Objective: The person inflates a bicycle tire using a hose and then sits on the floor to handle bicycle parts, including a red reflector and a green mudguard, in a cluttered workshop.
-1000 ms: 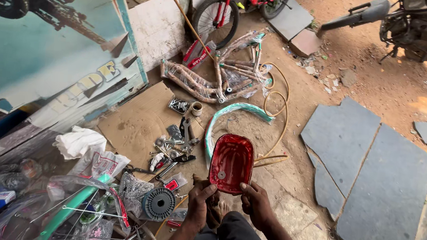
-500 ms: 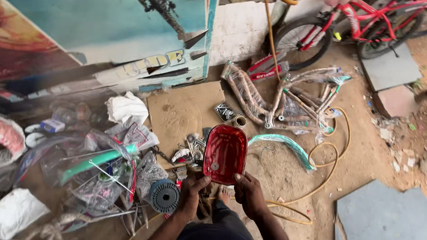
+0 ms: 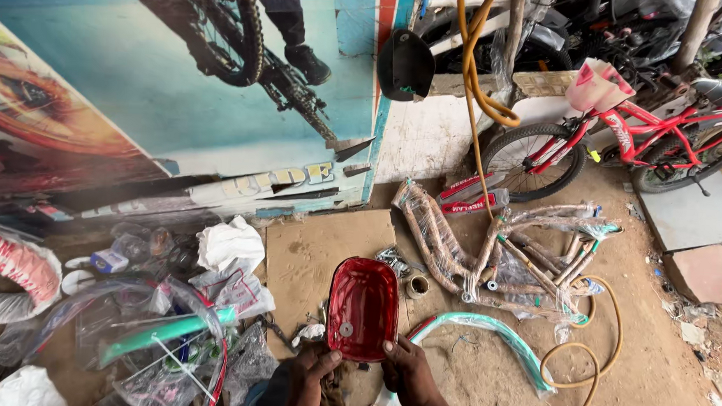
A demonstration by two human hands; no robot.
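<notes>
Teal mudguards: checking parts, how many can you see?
2. One teal mudguard lies curved on the dirt right of the red basket; another sits plastic-wrapped at left. Others may be hidden.

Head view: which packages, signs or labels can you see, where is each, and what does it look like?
Poster: on the wall upper left, large, teal, with a cyclist picture.
Red packet: on the ground by the wrapped frame, long, red and white.
Small box: left among the clutter, blue and white.
Tyre wrap: far left, white with red print.
</notes>
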